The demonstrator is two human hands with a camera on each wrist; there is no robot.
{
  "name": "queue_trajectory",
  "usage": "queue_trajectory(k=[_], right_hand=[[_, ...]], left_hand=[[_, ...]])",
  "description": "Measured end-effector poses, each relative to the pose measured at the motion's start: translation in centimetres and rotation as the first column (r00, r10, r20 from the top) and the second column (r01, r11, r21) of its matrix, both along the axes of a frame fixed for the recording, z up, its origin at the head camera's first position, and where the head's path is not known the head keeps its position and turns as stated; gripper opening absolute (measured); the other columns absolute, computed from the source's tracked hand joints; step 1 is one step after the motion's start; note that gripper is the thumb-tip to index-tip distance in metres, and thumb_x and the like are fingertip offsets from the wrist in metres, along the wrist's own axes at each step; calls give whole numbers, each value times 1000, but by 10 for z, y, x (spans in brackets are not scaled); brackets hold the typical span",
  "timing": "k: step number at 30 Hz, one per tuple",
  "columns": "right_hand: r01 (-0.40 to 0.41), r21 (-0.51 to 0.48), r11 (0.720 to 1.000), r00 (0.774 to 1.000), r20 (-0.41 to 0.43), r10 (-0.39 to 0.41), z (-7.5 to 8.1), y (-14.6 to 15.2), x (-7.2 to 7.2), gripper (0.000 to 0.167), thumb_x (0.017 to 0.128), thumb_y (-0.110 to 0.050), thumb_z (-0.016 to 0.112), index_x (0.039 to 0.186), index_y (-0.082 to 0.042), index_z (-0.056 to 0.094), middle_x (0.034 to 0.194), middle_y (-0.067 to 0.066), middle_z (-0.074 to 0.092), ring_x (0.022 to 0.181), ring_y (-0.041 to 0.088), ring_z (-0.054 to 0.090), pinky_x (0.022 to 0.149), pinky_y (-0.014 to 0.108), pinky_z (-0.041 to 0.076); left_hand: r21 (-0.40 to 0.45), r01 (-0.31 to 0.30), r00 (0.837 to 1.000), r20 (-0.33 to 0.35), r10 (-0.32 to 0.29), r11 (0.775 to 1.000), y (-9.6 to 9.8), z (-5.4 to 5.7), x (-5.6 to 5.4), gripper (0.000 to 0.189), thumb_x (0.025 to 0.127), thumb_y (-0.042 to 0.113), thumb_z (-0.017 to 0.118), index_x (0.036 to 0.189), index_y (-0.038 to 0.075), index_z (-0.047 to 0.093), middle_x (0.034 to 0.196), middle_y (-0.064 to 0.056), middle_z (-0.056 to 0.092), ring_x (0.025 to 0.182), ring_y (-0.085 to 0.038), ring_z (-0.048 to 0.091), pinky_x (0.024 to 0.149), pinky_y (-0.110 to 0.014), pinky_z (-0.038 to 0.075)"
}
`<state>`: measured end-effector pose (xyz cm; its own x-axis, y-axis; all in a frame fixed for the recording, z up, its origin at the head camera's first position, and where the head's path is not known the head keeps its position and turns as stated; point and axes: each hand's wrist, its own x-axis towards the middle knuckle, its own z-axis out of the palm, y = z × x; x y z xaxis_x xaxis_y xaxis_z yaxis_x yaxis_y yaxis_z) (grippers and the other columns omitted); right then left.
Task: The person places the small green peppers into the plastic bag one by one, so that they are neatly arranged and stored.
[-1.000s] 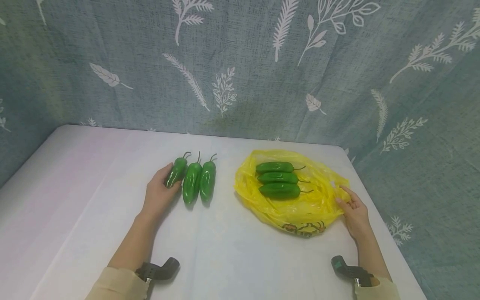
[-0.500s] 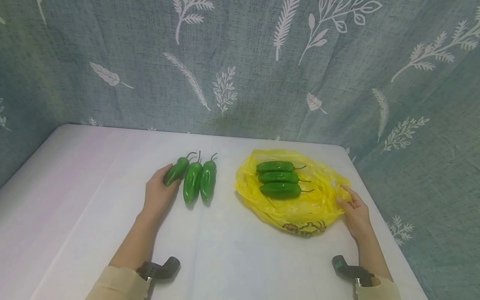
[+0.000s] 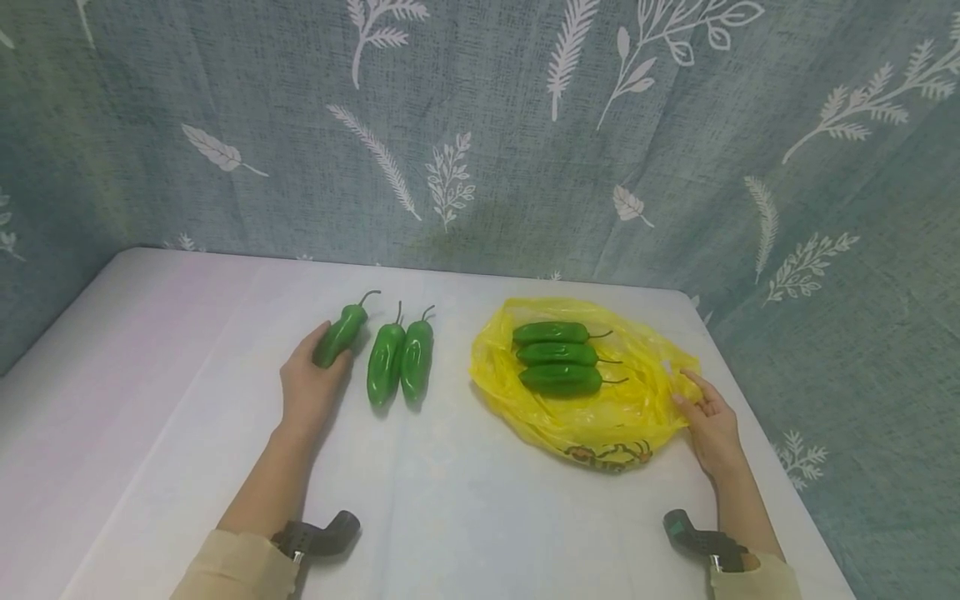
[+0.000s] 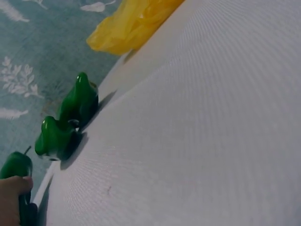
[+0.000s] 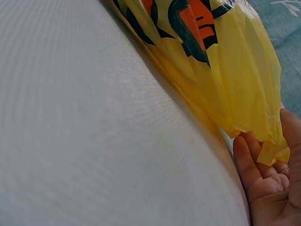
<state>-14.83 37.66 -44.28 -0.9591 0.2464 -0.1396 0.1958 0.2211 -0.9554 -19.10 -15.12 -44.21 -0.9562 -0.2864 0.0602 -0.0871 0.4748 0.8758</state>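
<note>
My left hand (image 3: 309,385) grips a green chili pepper (image 3: 342,333) by its lower body, with the stem pointing away and to the right. Just right of it, two more green peppers (image 3: 386,365) lie side by side on the white table. A yellow plastic bag (image 3: 592,421) is spread on the right, and three green peppers (image 3: 558,354) lie in it in a row, stems to the right. My right hand (image 3: 712,425) pinches the bag's right edge between thumb and fingers; in the right wrist view a bit of yellow plastic (image 5: 272,151) shows at the fingers.
The white table (image 3: 480,517) runs back to a grey-green curtain (image 3: 465,133) with white leaf patterns, which also hangs along the right side. A black wrist camera (image 3: 322,537) is strapped to the left wrist, another (image 3: 701,537) to the right.
My left hand has moved a little to the left with its pepper, opening a gap to the two lying peppers. The right hand and the bag stay in place.
</note>
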Motion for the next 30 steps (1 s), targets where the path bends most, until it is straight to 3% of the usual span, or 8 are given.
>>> queue_trajectory(k=[5,10,19,30], right_hand=[[5,-4,1000,1000,5,-5,0,0,0,63,93,-30,59,149,-19,30,157,10,21,141,15,27,98,8,36],[12,-14,1000,1000,16,-12,1,0,-1,63,94,-28,58,149,-19,29,157,9,20,142,16,25,98,8,36],[9,11,1000,1000,12,-9,3,-1,-1,61,94,-28,58,149,-20,30,157,9,21,142,16,25,98,7,36],[6,-7,1000,1000,4,-6,2,0,0,62,94,-28,59,148,-21,31,157,9,20,141,15,26,96,6,37]], left_hand=[[48,-31,999,24,30,998,-1,1,-1,65,90,19,62,148,18,32,150,-10,35,137,-34,33,112,-51,29],[74,-24,1000,14,23,997,0,3,0,64,89,22,63,147,21,35,149,-8,38,136,-32,35,111,-51,29],[79,50,998,-48,-46,996,5,17,0,60,87,22,67,143,20,43,147,-8,42,137,-30,36,113,-47,30],[100,173,984,11,-175,980,10,30,-2,61,85,18,68,142,17,45,146,-10,42,137,-32,34,113,-49,28]])
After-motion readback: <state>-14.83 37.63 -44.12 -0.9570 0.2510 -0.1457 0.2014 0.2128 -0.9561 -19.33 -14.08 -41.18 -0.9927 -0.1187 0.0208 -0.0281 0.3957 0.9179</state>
